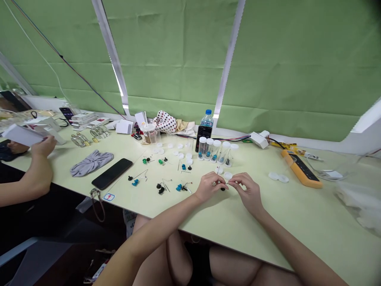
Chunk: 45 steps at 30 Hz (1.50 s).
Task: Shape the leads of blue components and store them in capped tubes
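Near the middle of the table, my left hand (208,186) pinches with thumb and fingertips. My right hand (249,192) does the same just beside it, the fingertips almost meeting. Whatever is between them is too small to make out. A small black piece (222,189) shows just below my left fingertips. Right behind the hands lie round white caps (228,175). To the left are loose groups of small parts: a blue piece (179,187), a black piece (161,190), green pieces (161,161) and thin bent metal rods (166,186).
Behind stand several clear capped tubes (214,152) with parts inside, an upright phone (203,137) and a bottle (207,118). A yellow-and-black power strip (302,169) lies right. A dark phone (112,173) and grey scrunchie (91,163) lie left, near another person's hand (44,147) holding a white box.
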Tool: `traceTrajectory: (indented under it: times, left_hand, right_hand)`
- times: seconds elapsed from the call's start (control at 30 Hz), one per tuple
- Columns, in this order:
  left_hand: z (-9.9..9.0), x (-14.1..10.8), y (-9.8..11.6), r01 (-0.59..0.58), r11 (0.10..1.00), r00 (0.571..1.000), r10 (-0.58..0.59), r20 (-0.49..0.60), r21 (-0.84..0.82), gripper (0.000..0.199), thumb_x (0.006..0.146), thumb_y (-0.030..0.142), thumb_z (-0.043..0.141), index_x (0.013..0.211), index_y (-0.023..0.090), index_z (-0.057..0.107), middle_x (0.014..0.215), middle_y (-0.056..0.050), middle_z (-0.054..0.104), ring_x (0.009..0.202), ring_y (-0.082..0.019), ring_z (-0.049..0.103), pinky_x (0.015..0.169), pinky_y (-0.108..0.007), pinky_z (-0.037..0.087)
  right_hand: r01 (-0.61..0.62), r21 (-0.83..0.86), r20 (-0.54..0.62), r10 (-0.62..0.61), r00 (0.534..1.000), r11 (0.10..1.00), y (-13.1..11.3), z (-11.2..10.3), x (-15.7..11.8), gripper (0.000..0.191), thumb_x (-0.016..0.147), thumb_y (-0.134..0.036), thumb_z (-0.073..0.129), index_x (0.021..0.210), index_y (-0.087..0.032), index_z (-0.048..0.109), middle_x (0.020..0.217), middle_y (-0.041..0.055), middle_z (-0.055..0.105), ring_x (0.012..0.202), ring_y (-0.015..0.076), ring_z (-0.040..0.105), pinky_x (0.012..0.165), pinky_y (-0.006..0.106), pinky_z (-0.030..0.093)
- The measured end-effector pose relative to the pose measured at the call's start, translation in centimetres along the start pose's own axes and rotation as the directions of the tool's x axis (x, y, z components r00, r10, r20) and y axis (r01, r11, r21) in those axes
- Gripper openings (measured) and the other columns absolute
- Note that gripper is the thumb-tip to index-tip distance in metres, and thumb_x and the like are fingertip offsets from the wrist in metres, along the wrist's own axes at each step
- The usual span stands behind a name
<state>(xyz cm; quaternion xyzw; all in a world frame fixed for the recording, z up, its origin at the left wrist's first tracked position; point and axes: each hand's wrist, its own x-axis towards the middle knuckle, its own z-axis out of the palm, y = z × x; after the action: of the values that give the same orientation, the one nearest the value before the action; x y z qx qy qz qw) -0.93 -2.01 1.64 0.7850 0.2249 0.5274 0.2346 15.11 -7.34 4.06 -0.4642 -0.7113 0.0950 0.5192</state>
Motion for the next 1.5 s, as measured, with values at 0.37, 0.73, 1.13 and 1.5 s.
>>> traceTrajectory:
  times: [0.37, 0.73, 1.13, 1.5]
  left_hand:
    - [-0.10, -0.02, 0.04, -0.011, 0.999, 1.000, 0.012, -0.014, 0.045, 0.024, 0.078, 0.038, 0.059, 0.067, 0.017, 0.065, 0.065, -0.002, 0.063, 0.062, -0.011, 0.055, 0.064, -0.025, 0.046]
    - [-0.24, 0.00, 0.01, -0.014, 0.998, 0.998, 0.018, -0.055, 0.063, 0.023, 0.078, 0.037, 0.059, 0.068, 0.017, 0.064, 0.064, -0.003, 0.063, 0.062, -0.011, 0.055, 0.062, -0.025, 0.045]
    - [-0.16, -0.07, 0.13, -0.036, 0.996, 0.996, 0.042, -0.078, 0.078, 0.022, 0.081, 0.035, 0.057, 0.069, 0.018, 0.066, 0.066, -0.003, 0.066, 0.063, -0.012, 0.057, 0.065, -0.027, 0.048]
    - [-0.22, 0.09, -0.18, -0.067, 0.998, 0.998, 0.067, -0.002, -0.002, 0.019, 0.084, 0.029, 0.052, 0.087, 0.018, 0.067, 0.081, -0.006, 0.069, 0.075, -0.014, 0.061, 0.073, -0.030, 0.049]
  right_hand:
    - [-0.032, 0.032, 0.043, 0.031, 0.999, 0.999, -0.10, 0.31, -0.35, 0.015, 0.085, -0.032, 0.053, 0.079, -0.025, 0.063, 0.079, 0.0058, 0.063, 0.069, 0.0193, 0.056, 0.063, 0.034, 0.044]
    - [-0.025, 0.019, 0.064, 0.024, 0.998, 1.000, 0.05, 0.36, -0.48, 0.014, 0.086, -0.032, 0.053, 0.083, -0.025, 0.064, 0.082, 0.0057, 0.064, 0.071, 0.0195, 0.058, 0.066, 0.034, 0.047]
    - [-0.232, 0.208, 0.104, 0.214, 0.971, 0.950, -0.55, 0.65, -0.50, 0.019, 0.080, -0.041, 0.059, 0.078, -0.024, 0.068, 0.076, 0.0056, 0.065, 0.061, 0.0190, 0.058, 0.056, 0.034, 0.050]
    - [-0.320, 0.268, 0.079, 0.310, 0.947, 0.909, -0.31, 0.76, -0.64, 0.022, 0.075, -0.042, 0.064, 0.079, -0.021, 0.069, 0.073, 0.0051, 0.066, 0.062, 0.0189, 0.061, 0.059, 0.034, 0.051]
